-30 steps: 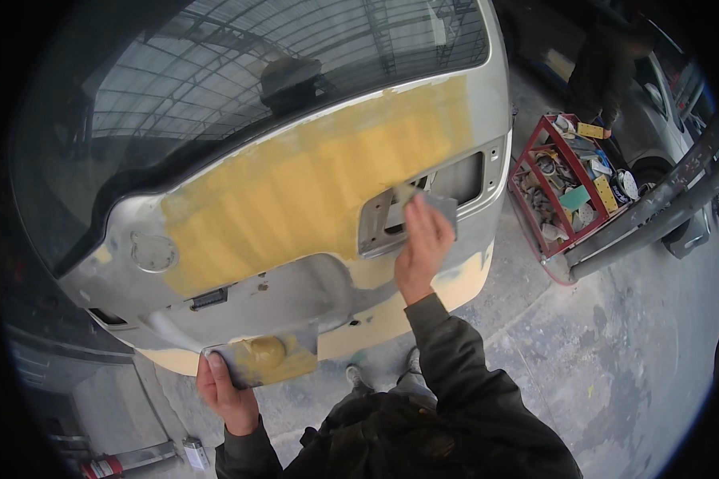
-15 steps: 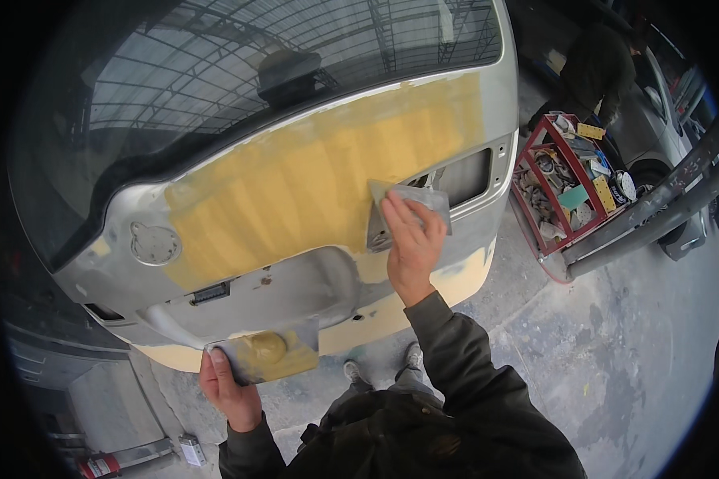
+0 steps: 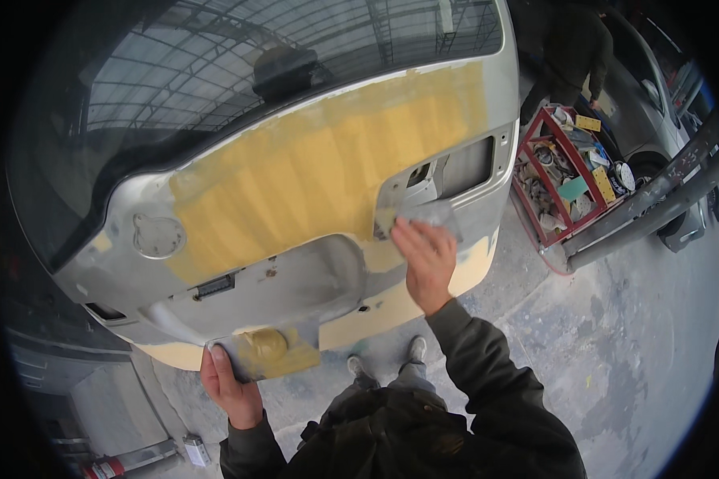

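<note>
My left hand (image 3: 232, 385) grips the left end of a flat grey board (image 3: 287, 358) smeared with yellow paste, with a mound of paste (image 3: 265, 344) on it. My right hand (image 3: 429, 267) holds a thin grey spreader (image 3: 433, 215) at the lower left of a rectangular opening (image 3: 467, 168) in the vehicle's tailgate (image 3: 507, 88). A broad streaky patch of yellow filler (image 3: 295, 176) covers the panel below the dark rear window (image 3: 184, 72), left of the opening. A recessed panel (image 3: 295, 275) lies below the patch, above my left hand.
A red cart (image 3: 545, 122) crammed with materials stands at the right beside large grey tubes (image 3: 655, 223). Behind it another person in dark clothes (image 3: 575, 48) bends by a grey car (image 3: 651, 112). A red cylinder (image 3: 104, 465) and a small tin (image 3: 196, 447) lie on the concrete floor (image 3: 599, 351).
My right hand went up and left onto the filler's edge, then came down and back right with the spreader. The other person has moved left. My left hand holds the board nearly still.
</note>
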Motion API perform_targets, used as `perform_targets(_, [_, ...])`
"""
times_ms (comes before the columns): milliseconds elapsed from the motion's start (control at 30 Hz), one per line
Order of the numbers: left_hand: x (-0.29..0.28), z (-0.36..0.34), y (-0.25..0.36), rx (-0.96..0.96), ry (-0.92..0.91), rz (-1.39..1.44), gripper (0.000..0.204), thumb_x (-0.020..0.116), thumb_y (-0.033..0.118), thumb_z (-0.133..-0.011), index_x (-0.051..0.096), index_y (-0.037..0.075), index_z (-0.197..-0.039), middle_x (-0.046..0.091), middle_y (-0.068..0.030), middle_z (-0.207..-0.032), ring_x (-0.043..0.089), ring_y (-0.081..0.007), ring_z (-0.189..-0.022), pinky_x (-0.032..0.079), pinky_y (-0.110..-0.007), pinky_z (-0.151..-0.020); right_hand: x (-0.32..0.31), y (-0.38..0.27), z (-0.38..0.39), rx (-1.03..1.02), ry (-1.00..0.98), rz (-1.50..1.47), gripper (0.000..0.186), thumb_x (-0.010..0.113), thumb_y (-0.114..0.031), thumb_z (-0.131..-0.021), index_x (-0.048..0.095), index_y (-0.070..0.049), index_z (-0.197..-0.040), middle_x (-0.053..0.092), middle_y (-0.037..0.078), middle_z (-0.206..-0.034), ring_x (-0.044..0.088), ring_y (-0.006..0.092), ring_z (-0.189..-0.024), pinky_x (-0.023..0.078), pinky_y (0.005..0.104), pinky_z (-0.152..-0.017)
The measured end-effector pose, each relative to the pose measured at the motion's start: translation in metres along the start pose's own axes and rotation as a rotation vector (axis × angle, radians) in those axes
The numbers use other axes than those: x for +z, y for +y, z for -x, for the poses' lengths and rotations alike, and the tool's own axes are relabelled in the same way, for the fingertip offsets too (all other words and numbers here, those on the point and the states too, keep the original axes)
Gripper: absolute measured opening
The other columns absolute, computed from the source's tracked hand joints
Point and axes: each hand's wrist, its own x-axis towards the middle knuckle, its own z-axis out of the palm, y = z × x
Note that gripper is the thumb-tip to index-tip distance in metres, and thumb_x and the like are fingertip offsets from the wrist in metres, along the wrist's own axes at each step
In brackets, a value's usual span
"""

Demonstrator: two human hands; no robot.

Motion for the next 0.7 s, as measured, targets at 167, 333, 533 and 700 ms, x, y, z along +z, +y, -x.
perform_targets(167, [-0.007,0.0,0.002,0.017,-0.041,0.014,0.031,0.047,0.027,-0.113,0.063,0.0,-0.117,0.066,-0.003,-0.109,0.057,-0.0102,-0.1,0.045,-0.027,-0.092,0.017,0.037,-0.046,-0.011,0.114,0.062,0.047,0.063,-0.001,-0.083,0.073,-0.011,-0.127,0.071,0.003,-0.135,0.063,0.0261,-0.121,0.045,0.0439,-0.104])
perform_targets(333, [-0.017,0.002,-0.002,0.029,0.011,-0.021,0.032,0.048,0.028,-0.113,0.063,0.0,-0.118,0.066,-0.0034,-0.11,0.058,-0.0111,-0.101,0.045,-0.027,-0.093,0.038,0.038,-0.001,-0.114,-0.019,-0.042,0.047,0.064,-0.004,-0.083,0.073,-0.015,-0.128,0.068,-0.001,-0.14,0.062,0.0238,-0.123,0.045,0.045,-0.107])
perform_targets(533, [-0.027,0.002,0.0,-0.001,-0.012,-0.039,0.034,0.049,0.029,-0.112,0.063,-0.001,-0.118,0.067,-0.0035,-0.109,0.058,-0.0116,-0.1,0.045,-0.028,-0.094,0.011,0.02,0.035,-0.197,-0.195,-0.005,0.048,0.064,-0.006,-0.082,0.074,-0.017,-0.128,0.068,-0.003,-0.14,0.063,0.0221,-0.123,0.046,0.0446,-0.107])
perform_targets(700, [-0.025,0.001,-0.005,-0.022,-0.063,-0.036,0.033,0.049,0.028,-0.112,0.063,-0.001,-0.119,0.067,-0.0035,-0.11,0.059,-0.0113,-0.101,0.045,-0.028,-0.094,0.001,0.023,-0.017,-0.033,-0.019,-0.041,0.052,0.063,0.001,-0.079,0.073,-0.013,-0.127,0.07,0.002,-0.136,0.063,0.0244,-0.121,0.046,0.0457,-0.104])
